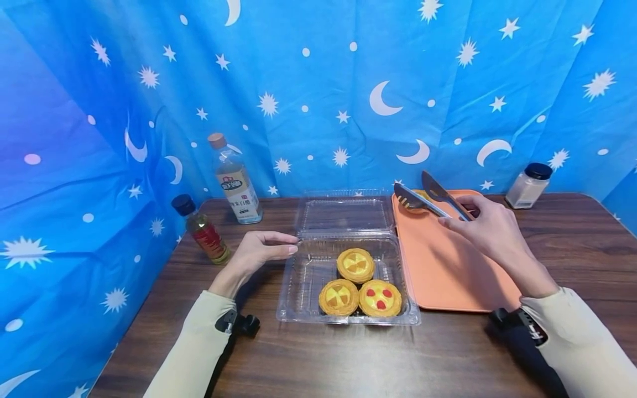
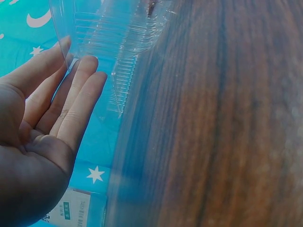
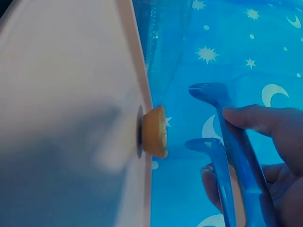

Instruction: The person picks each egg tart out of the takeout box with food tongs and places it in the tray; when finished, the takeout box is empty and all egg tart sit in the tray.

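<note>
My left hand (image 1: 259, 251) pinches the left rim of a clear plastic clamshell container (image 1: 306, 276) between thumb and fingers; its lid (image 1: 345, 215) is folded back. Three tarts sit inside: one with yellow wedges (image 1: 355, 265) at the back, another like it (image 1: 338, 297) at front left, and one with red dots (image 1: 380, 298) at front right. My right hand (image 1: 490, 226) grips a pair of tongs (image 3: 241, 156), their two arms spread apart. The tongs' heads hover over a tart (image 3: 155, 132) on the far end of an orange tray (image 1: 448, 276), partly covering it in the head view.
Left of the container stand a clear bottle with a white label (image 1: 239, 190) and a smaller dark-capped bottle (image 1: 206, 235). A black-lidded jar (image 1: 530, 185) is at the back right. A blue star-patterned curtain (image 1: 318, 83) hangs behind the wooden table (image 1: 318, 365).
</note>
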Motion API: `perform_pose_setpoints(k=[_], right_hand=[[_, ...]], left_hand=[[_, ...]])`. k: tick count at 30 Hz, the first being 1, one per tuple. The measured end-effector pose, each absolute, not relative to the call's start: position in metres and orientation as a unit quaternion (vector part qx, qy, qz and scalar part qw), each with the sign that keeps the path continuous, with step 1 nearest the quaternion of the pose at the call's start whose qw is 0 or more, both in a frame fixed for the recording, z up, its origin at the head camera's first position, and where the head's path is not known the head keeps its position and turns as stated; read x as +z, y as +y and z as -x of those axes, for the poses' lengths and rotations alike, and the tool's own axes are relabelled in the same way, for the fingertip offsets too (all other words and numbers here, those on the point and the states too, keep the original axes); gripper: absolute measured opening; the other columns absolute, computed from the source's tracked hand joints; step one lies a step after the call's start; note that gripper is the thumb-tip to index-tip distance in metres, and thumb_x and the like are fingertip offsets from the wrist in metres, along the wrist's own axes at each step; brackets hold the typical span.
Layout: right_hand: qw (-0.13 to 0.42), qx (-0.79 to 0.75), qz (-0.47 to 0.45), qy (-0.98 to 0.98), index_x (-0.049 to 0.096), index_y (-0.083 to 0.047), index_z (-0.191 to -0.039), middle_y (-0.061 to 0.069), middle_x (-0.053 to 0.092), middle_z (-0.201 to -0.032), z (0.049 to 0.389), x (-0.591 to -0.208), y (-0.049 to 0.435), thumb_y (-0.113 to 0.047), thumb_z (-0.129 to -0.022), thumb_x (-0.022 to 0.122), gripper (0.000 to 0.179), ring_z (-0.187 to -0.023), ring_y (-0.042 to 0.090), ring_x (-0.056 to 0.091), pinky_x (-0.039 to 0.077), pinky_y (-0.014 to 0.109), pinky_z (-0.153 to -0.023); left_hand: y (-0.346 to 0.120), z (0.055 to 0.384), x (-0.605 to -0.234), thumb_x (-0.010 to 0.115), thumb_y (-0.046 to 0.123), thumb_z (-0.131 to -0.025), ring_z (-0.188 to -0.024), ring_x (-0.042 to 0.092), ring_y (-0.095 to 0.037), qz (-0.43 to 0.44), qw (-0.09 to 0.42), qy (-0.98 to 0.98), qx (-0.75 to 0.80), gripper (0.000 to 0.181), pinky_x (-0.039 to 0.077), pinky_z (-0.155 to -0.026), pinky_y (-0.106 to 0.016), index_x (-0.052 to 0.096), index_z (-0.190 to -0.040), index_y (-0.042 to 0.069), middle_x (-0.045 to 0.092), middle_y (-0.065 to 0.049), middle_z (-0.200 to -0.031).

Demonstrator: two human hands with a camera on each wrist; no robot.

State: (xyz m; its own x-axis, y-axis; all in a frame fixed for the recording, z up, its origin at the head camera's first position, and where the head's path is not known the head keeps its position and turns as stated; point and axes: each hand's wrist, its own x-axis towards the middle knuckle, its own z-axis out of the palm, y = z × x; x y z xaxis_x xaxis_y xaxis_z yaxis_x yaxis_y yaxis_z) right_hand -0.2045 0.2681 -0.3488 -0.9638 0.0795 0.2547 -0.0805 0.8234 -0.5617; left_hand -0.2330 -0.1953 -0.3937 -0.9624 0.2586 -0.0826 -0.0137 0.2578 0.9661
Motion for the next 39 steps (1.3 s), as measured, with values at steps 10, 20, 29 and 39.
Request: perform_pose_setpoints(k=[10, 20, 29, 39], right_hand=[[0.123, 0.303, -0.039, -0.944, 0.063, -0.001, -0.14, 0.027, 0.068, -0.119, 0.191, -0.336, 0.257, -0.046, -0.092, 0.084, 0.069, -0.105, 0.041, 0.062, 0.049, 0.046, -0.074], [0.091, 0.28, -0.11, -0.949, 0.065, -0.004, -0.141, 0.021, 0.066, -0.127, 0.174, -0.317, 0.244, -0.045, -0.093, 0.084, 0.066, -0.108, 0.04, 0.064, 0.055, 0.056, -0.077], [0.067, 0.271, -0.164, -0.946, 0.066, -0.002, -0.138, 0.02, 0.07, -0.129, 0.158, -0.309, 0.236, -0.037, -0.091, 0.087, 0.062, -0.113, 0.041, 0.067, 0.057, 0.062, -0.084], [0.061, 0.263, -0.217, -0.938, 0.071, -0.006, -0.132, 0.003, 0.073, -0.111, 0.143, -0.306, 0.228, -0.032, -0.086, 0.092, 0.057, -0.096, 0.023, 0.067, 0.059, 0.041, -0.074]], left_hand=[[-0.197, 0.234, -0.393, 0.086, 0.02, -0.093, -0.105, 0.076, -0.023, -0.082, 0.116, 0.787, 0.6, 0.031, 0.061, -0.097, -0.038, 0.08, -0.119, 0.005, 0.077, -0.011, -0.12], [-0.197, 0.233, -0.393, 0.085, 0.019, -0.094, -0.106, 0.076, -0.023, -0.081, 0.12, 0.782, 0.606, 0.03, 0.061, -0.097, -0.038, 0.08, -0.119, 0.004, 0.077, -0.012, -0.12], [-0.197, 0.233, -0.392, 0.086, 0.023, -0.093, -0.107, 0.075, -0.023, -0.079, 0.118, 0.79, 0.597, 0.032, 0.06, -0.098, -0.039, 0.08, -0.119, 0.006, 0.076, -0.011, -0.121], [-0.197, 0.232, -0.392, 0.086, 0.021, -0.093, -0.107, 0.075, -0.024, -0.077, 0.119, 0.787, 0.601, 0.032, 0.06, -0.099, -0.039, 0.08, -0.12, 0.005, 0.076, -0.011, -0.122]])
